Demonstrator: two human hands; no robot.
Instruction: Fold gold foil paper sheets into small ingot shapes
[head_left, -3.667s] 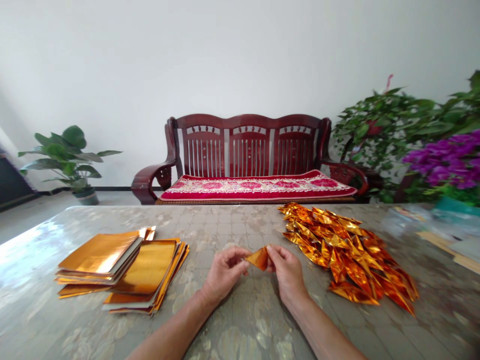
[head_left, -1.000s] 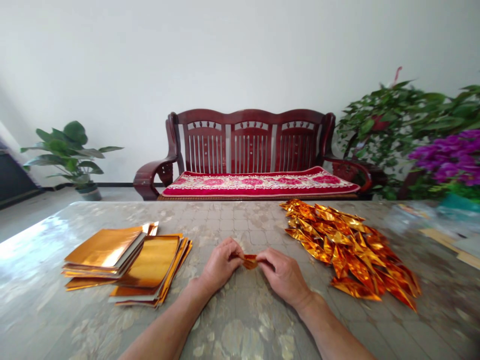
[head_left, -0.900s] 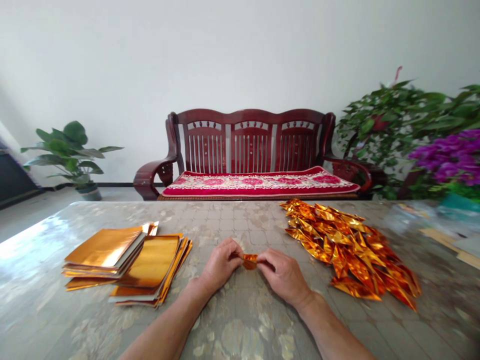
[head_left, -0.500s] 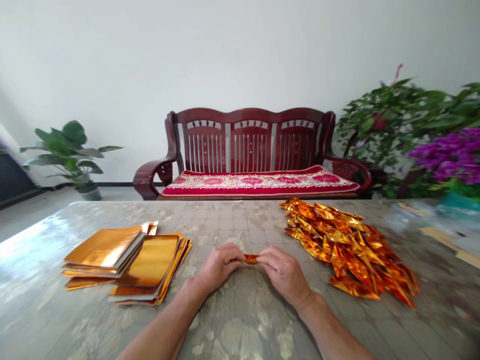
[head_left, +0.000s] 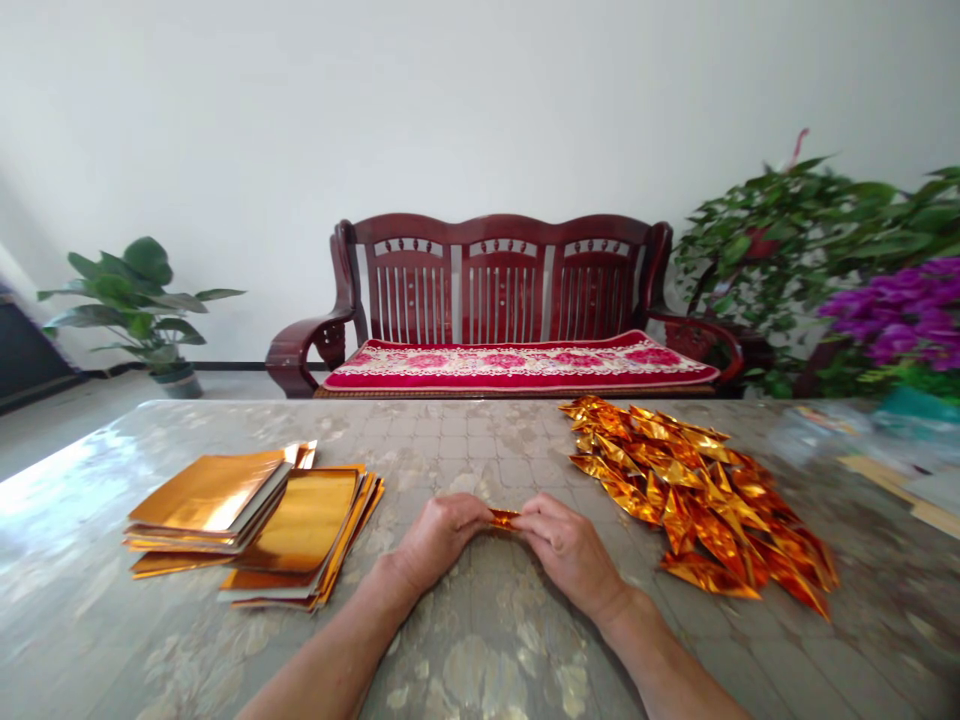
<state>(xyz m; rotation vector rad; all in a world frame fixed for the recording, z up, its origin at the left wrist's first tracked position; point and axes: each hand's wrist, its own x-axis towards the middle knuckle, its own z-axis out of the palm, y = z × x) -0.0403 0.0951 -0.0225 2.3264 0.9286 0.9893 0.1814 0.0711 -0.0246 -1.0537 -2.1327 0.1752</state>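
A small folded piece of shiny gold foil paper (head_left: 503, 519) spans the gap between my hands, just above the table. Its left end is pinched in the fingers of my left hand (head_left: 444, 535). My right hand (head_left: 564, 545) pinches the other end; fingers cover both ends, so only the middle shows. To the left lie flat stacks of gold foil paper sheets (head_left: 304, 520), slightly fanned. On the right is a heap of folded gold foil paper pieces (head_left: 686, 490) with pointed ends, the nearest hand being my right one.
The table (head_left: 480, 650) has a floral, tiled-look cover. Clear plastic packaging (head_left: 821, 432) and flat card pieces lie at the right edge. Behind stands a dark red wooden bench (head_left: 502, 260) with a red patterned cushion. Potted plants (head_left: 142, 310) flank it.
Both hands stay almost in place, still pinching the foil piece. Its visible middle has tilted slightly, and the right fingers have shifted a little.
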